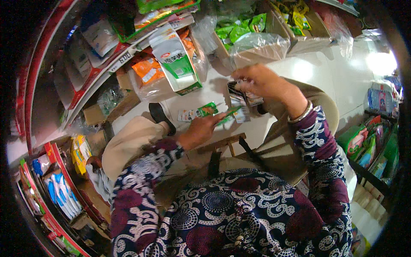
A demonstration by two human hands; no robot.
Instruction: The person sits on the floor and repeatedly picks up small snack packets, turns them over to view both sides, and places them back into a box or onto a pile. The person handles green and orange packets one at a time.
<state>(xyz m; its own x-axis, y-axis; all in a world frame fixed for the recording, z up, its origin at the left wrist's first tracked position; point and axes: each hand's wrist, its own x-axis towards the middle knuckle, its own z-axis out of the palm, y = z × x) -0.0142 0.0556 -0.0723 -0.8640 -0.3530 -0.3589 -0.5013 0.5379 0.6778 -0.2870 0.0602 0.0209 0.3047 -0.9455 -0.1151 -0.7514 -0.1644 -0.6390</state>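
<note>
My left hand [199, 131] reaches over the tiled floor between my feet, its fingers closed on a blurred green-and-white snack packet [231, 113]. Just beyond it lies another green-and-white packet [207, 109], flat on the tiles. Blurred by motion, my right hand [261, 84] hangs over dark, printed packets in a bundle [239, 93]; whether its fingers grip them cannot be told. Farther off, a tilted white-and-green display carton [179, 66] holds a row of similar packets and rests against a plastic-lined box with orange bags [148, 70].
Cardboard boxes of green bags [237, 30] and yellow bags [300, 19] stand on the floor ahead. Store shelving with a price rail [115, 62] curves along the left. A rack of packaged goods [369, 141] stands at right. Below my hands is a wooden bar [221, 141].
</note>
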